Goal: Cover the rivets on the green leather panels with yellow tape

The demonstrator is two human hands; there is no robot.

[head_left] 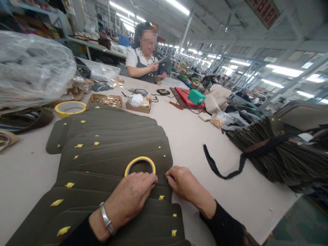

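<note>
Olive-green fabric panels (112, 164) lie overlapped in a fanned stack before me, with small bits of yellow tape (69, 185) stuck along them. My left hand (130, 191), a silver bracelet on its wrist, is closed on the near side of a roll of yellow tape (140, 158) over the stack. At the right edge of the panels my right hand (183, 181) is pinched; whatever lies between its fingertips is hidden. Two small gold studs (162, 151) show on the panel just beyond my hands.
Another yellow tape roll (70, 108) lies beyond the stack, beside boxes of metal fittings (107, 101). To the right are a bundle of olive pieces (266, 153) and a black strap (222, 175). Across the table a co-worker (143, 65) holds dark pieces.
</note>
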